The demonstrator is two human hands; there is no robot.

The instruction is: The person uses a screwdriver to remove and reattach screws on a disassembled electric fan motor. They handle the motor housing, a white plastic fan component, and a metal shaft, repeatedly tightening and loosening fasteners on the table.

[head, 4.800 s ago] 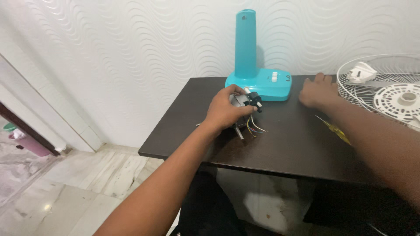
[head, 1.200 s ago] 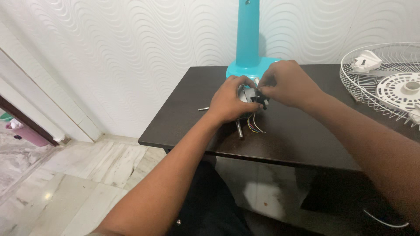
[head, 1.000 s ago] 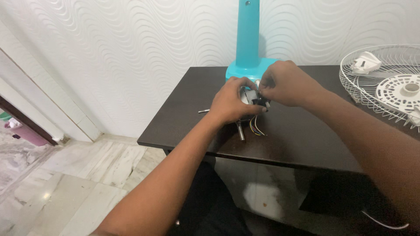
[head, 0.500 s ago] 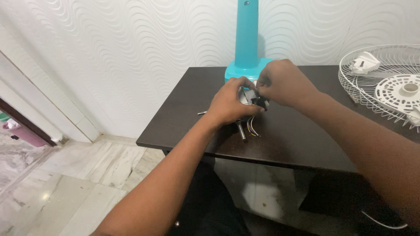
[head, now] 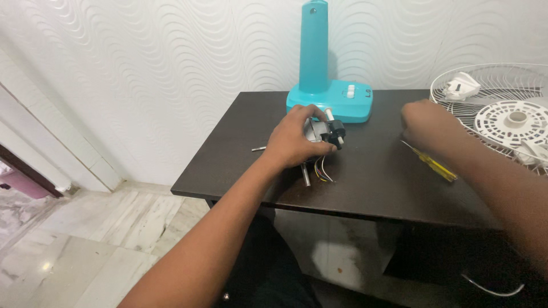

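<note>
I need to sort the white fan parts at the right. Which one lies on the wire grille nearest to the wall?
The small white wedge-shaped piece, at the grille's far side. The perforated round white disc lies nearer the person, and it is larger and flat.

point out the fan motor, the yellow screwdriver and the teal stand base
fan motor point(head: 326, 132), head view, on its dark front end by the shaft.
yellow screwdriver point(head: 436, 167), head view, mid-handle.
teal stand base point(head: 357, 105), head view, on the base's right top face.

A dark bench point(head: 365, 188) stood against a white wavy-textured wall point(head: 142, 68). At its twelve o'clock edge rose a teal fan stand point(head: 326, 85). A white wire fan guard point(head: 485, 97) lay at three o'clock; marble floor point(head: 85, 239) showed at eight.
</note>
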